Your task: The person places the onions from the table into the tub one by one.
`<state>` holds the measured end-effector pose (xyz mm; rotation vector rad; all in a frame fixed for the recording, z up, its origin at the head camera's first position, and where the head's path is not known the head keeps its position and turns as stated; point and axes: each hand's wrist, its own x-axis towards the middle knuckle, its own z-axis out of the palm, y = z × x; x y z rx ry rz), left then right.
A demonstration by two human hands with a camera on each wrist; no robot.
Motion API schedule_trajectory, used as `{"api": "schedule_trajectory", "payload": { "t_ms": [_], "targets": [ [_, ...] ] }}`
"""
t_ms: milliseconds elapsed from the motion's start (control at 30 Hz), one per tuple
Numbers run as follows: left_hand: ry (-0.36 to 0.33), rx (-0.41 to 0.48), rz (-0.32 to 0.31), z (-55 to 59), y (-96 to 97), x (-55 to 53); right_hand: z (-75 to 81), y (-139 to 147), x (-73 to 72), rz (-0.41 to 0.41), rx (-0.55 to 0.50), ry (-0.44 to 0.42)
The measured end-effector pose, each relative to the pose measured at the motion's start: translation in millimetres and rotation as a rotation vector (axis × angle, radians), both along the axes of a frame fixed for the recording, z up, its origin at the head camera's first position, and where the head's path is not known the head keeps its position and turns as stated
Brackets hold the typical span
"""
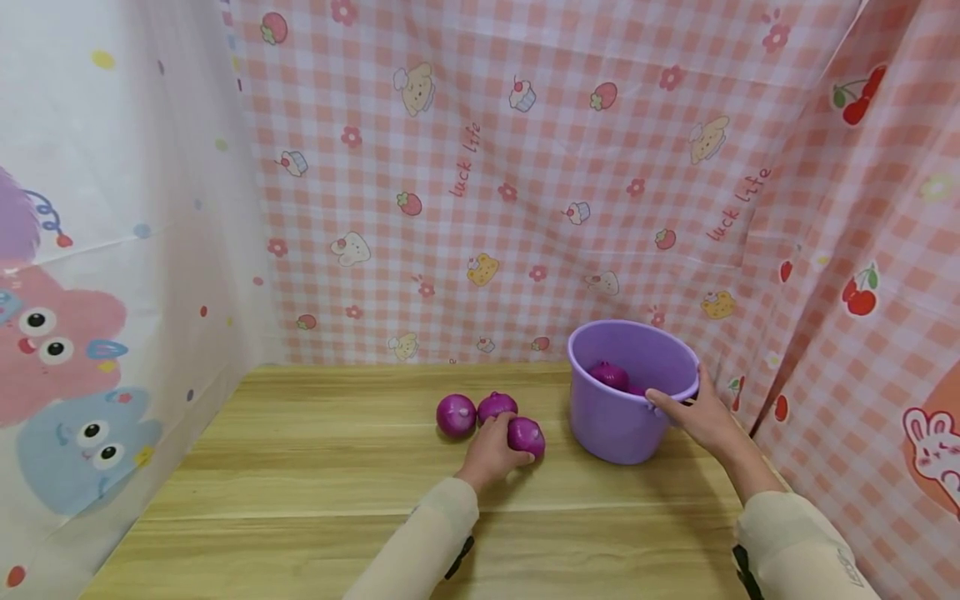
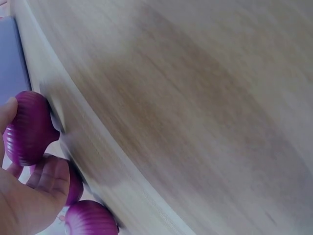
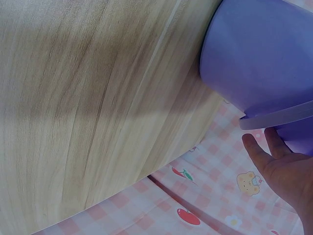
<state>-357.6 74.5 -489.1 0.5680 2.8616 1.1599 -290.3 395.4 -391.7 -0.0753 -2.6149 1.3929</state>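
My left hand holds a red onion between thumb and fingers, low over the table. In the left wrist view the thumb lies on one side of this onion and the fingers on the other. Two more red onions are close by: one just behind the hand, another to its left. On the right stands a purple bucket, its rim gripped by my right hand, thumb over the near edge. Inside the bucket a red onion shows, with part of another beside it.
The wooden table backs onto a pink checked curtain. A white printed curtain hangs at the left, and another checked curtain rises close to the right of the bucket. The bucket's handle hangs down its outer side.
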Motion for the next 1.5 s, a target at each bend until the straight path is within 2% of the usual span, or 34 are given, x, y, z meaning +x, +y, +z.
{"api": "schedule_trajectory", "payload": {
  "t_ms": [500,667,900,1167,1500],
  "targets": [
    [-0.017,0.018,-0.016,3.8,-4.0,1.0,-1.4,-1,-0.5,-0.006,-0.010,0.014],
    [-0.021,0.044,-0.018,9.6,-6.7,2.5,-0.7,-1,0.3,-0.002,-0.010,0.016],
    [-0.007,0.051,-0.010,15.4,-7.7,-1.4,0.5,-2,0.8,0.003,-0.015,0.013],
    [0.037,0.083,-0.022,27.2,-7.0,-3.3,0.4,-2,0.9,0.011,-0.030,0.003],
    [0.015,0.144,-0.015,46.6,-9.4,-5.2,2.0,-2,1.7,-0.008,0.008,-0.052]
  ]
}}
